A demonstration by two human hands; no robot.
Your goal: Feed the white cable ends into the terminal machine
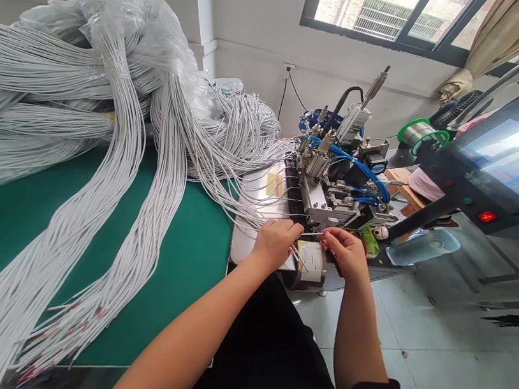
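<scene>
A short stretch of white cable runs straight between my two hands, just in front of the machine. My left hand is closed on the cable, and more white cable ends hang below its fingers. At the cable's other end, my right hand pinches it between thumb and fingers. Something dark and red shows partly under the right palm; I cannot make out what it is. Below and between the hands sits a round container with a paper label. Several white cables lead from the left into the machine.
Large bundles of white cable cover much of the green table. A touchscreen panel juts in at right, near a solder wire spool. A white tray lies left of the machine. A clear plastic bin stands right.
</scene>
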